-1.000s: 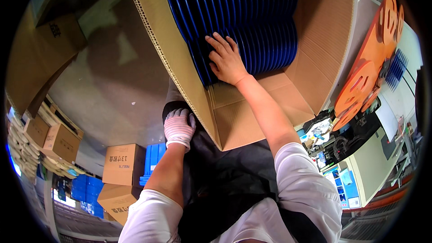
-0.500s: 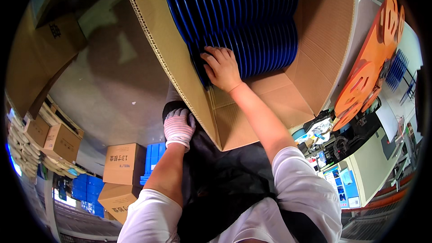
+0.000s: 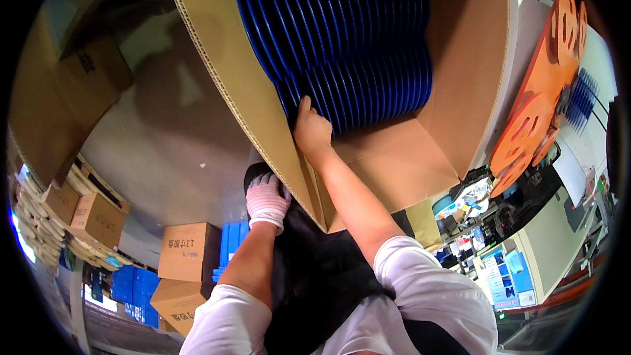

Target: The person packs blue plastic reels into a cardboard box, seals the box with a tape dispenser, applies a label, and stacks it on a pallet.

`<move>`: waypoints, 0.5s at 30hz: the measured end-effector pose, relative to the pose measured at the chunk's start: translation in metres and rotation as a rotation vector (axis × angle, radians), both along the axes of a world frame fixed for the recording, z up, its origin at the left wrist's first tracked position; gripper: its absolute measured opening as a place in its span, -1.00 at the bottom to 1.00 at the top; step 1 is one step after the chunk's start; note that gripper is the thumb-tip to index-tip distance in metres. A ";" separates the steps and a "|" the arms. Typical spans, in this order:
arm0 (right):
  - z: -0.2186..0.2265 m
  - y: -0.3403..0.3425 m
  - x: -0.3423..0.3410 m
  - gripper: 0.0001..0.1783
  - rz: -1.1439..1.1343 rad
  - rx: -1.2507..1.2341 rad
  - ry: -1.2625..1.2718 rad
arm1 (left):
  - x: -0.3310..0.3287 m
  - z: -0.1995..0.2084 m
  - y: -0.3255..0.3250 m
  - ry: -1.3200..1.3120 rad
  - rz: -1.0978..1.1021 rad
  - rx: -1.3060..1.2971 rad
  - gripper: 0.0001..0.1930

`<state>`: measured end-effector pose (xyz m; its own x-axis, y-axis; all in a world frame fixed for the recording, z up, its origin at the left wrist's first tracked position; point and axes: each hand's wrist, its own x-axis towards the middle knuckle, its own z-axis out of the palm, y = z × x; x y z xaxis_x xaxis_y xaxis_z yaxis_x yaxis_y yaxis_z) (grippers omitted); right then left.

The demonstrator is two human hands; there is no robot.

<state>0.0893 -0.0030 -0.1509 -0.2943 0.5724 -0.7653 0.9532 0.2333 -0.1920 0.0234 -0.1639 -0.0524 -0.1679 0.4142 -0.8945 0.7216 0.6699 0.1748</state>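
Inside a large open cardboard box [image 3: 217,59], thin blue discs [image 3: 368,85] stand on edge, packed side by side in two rows. My bare right hand [image 3: 313,130] reaches into the box at the left end of the nearer row. Its index finger stretches out against the disc edges, while the other fingers look bent and are partly hidden; I see nothing held. My left hand [image 3: 266,198], in a striped white and pink glove with grey fingertips, lies flat on dark cloth over my leg, just outside the box's left wall.
Orange plates [image 3: 526,125] with cut-outs lean right of the box, near a blue finned part [image 3: 580,106] on a pale surface. A cluttered workbench [image 3: 552,236] stands at lower right. Closed cartons [image 3: 187,250] and blue crates [image 3: 133,289] are at lower left.
My right hand has shifted left and slightly down along the discs, its fingers going from spread to one index finger stretched out. The view has shifted slightly; my left hand stays on my leg.
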 end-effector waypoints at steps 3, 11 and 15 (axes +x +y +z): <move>0.001 0.007 0.010 -0.53 -0.093 -0.031 0.142 | -0.003 0.001 0.006 -0.001 0.004 -0.006 -0.60; -0.005 -0.086 0.090 -0.53 -0.242 0.035 0.223 | 0.000 0.001 0.020 -0.102 -0.013 -0.186 -0.50; 0.043 -0.033 0.059 -0.65 -0.169 -0.095 0.093 | 0.001 -0.005 0.002 -0.049 -0.044 -0.147 -0.47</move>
